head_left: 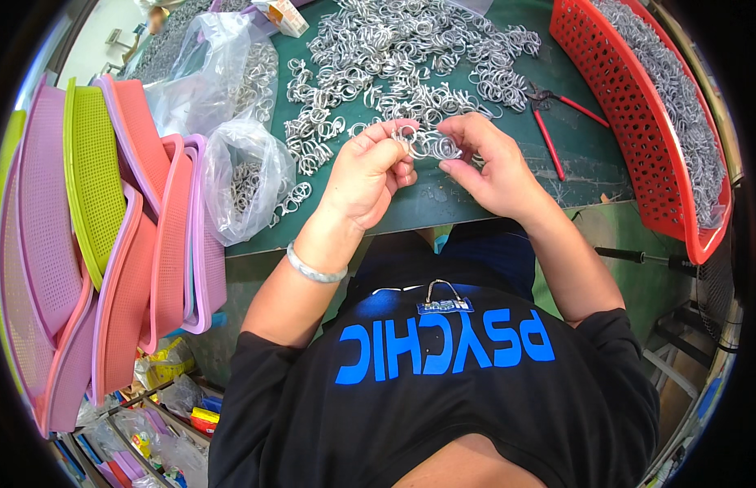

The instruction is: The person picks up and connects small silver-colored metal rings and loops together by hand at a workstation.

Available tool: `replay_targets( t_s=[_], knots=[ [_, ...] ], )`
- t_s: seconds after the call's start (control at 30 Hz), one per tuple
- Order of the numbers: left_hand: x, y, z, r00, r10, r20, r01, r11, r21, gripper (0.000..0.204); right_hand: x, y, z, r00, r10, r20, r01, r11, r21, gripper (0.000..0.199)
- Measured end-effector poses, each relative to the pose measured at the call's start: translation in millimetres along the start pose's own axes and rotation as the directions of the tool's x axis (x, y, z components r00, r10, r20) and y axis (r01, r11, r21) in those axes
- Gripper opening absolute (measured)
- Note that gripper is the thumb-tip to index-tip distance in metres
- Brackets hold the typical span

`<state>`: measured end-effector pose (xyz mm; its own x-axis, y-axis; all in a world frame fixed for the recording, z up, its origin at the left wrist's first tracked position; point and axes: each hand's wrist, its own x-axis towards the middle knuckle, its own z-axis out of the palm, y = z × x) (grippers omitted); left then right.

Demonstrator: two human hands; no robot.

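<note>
your left hand (pixel 370 171) pinches a few silvery metal rings (pixel 420 144) between thumb and fingers, and your right hand (pixel 498 163) grips the other side of the same small cluster, its thumb below and forefinger above. the rings sit between your hands, over the near part of the green table (pixel 591 167). just beyond them spreads a loose heap (pixel 394 49) of similar rings. to the right lie red-handled pliers (pixel 549 146), and past those stands a red basket (pixel 630 114) with slotted walls, filled high with small grey metal pieces. to your left, a clear bag (pixel 272 163) gapes, rings showing inside it; behind it, a larger clear bag (pixel 183 102) also holds rings. farther left stand stacked purple, green and pink perforated baskets (pixel 48 203), whose insides you can't make out.
</note>
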<state>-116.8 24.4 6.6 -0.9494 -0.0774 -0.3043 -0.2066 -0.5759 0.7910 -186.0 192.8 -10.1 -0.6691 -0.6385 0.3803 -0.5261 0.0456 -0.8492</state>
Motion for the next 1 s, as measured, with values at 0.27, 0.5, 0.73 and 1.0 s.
replay_targets(
  t_s=[0.27, 0.5, 0.73, 1.0],
  knots=[
    [2.9, 2.2, -6.5, 0.997, -0.025, 0.069, 0.032, 0.995, -0.096, 0.027, 3.7, 0.3, -8.3, 0.974, -0.189, 0.125, 0.220, 0.923, -0.315, 0.032],
    [-2.5, 8.2, 1.5, 0.999, 0.006, 0.032, -0.013, 0.972, 0.235, 0.033, 14.6, -8.3, -6.7, 0.996, -0.070, 0.056, 0.070, 0.998, -0.007, 0.024],
    [-2.6, 20.7, 7.5, 0.990, -0.044, 0.137, -0.023, 0.892, 0.452, 0.041, 29.6, -11.4, -5.6, 0.960, 0.126, 0.250, -0.186, 0.955, 0.231, 0.015],
    [1.8, 17.8, -2.1, 0.984, -0.155, 0.089, 0.134, 0.970, 0.201, 0.035, 28.8, -17.6, -4.0, 0.990, 0.013, 0.142, -0.027, 0.995, 0.095, 0.011]
  ],
)
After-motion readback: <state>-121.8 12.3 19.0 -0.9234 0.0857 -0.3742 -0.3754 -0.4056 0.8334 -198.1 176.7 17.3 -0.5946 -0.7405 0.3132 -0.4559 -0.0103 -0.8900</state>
